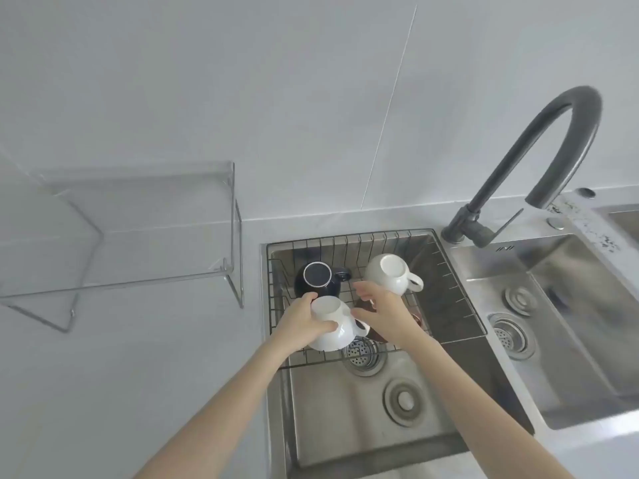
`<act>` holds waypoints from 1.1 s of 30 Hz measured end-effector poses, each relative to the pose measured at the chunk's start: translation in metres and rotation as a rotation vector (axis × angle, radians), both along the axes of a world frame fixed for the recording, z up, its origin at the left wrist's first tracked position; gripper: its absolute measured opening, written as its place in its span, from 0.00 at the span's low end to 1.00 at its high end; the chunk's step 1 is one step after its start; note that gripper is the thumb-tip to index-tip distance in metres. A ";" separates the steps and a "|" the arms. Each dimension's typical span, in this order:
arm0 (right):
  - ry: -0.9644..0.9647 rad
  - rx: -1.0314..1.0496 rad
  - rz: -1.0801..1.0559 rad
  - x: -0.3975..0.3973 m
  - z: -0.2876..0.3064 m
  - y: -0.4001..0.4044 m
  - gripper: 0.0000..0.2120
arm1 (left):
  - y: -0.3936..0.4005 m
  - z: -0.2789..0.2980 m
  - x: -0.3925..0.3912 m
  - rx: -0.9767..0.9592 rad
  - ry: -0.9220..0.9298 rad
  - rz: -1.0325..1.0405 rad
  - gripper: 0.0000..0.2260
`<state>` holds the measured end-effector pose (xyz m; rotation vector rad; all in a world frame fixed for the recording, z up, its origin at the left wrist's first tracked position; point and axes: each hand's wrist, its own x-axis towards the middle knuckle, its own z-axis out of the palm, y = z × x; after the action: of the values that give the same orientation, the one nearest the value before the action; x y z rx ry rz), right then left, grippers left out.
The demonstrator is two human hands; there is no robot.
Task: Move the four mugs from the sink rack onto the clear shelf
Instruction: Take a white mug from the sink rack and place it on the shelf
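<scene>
Four mugs are seen in the wire sink rack (460, 305), all turned bottom up. Nearest the camera, a white mug (332, 335) is clasped by the left hand (304, 323), whose fingers are wrapped around its base from the left side; its handle points right, toward the other hand. Whether it is lifted clear of the wire or still resting on it cannot be told from this angle. Behind it and just to the left, a dark navy mug (316, 280) with a pale ring around its foot is set near the back left corner of the rack, its handle turned right. A second white mug (390, 273) is placed at the back right, well apart from the navy one, handle also to the right. A brown mug (418, 321) is mostly hidden beneath the right hand (383, 312), and only slivers of its body are shown. The right hand is spread over it with fingers apart; a closed grasp is not shown.

The rack is hung across the far part of the left steel basin (345, 420), above a round strainer (361, 354). A dark arched faucet (539, 140) is mounted at the right rear. The clear acrylic shelf (138, 236) is stood on the pale counter to the left of the sink, against the wall, with nothing on it.
</scene>
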<state>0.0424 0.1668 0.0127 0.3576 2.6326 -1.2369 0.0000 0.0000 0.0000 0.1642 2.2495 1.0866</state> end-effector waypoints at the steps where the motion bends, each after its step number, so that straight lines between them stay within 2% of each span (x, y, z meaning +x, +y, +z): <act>1: -0.024 -0.008 -0.012 -0.002 -0.006 0.000 0.23 | 0.001 -0.002 -0.002 -0.006 -0.002 0.007 0.36; 5: -0.121 -0.054 -0.053 -0.003 -0.020 -0.002 0.21 | 0.000 -0.014 -0.007 -0.006 -0.077 0.055 0.39; 9: -0.122 -0.056 -0.078 -0.006 -0.028 -0.005 0.16 | 0.001 -0.018 -0.007 0.050 -0.152 0.109 0.32; 16: -0.126 0.010 -0.052 -0.013 -0.025 -0.001 0.14 | -0.002 -0.019 -0.010 0.033 -0.057 0.129 0.28; 19: -0.070 0.035 -0.027 -0.022 -0.003 0.000 0.12 | -0.002 -0.003 -0.015 0.018 0.029 0.139 0.25; 23: 0.102 0.019 -0.010 -0.042 0.059 -0.007 0.08 | -0.011 0.055 -0.029 0.015 0.238 0.186 0.27; 28: 0.338 -0.088 0.087 -0.086 0.140 -0.039 0.06 | -0.048 0.136 -0.053 0.045 0.514 0.338 0.24; 33: 0.427 -0.123 0.218 -0.141 0.179 -0.094 0.06 | -0.098 0.164 -0.084 0.122 0.661 0.506 0.23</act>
<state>-0.0982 0.0731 0.1916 -0.2372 2.8129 -1.5269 -0.0837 -0.0983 0.1642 -0.0067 2.9077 1.6159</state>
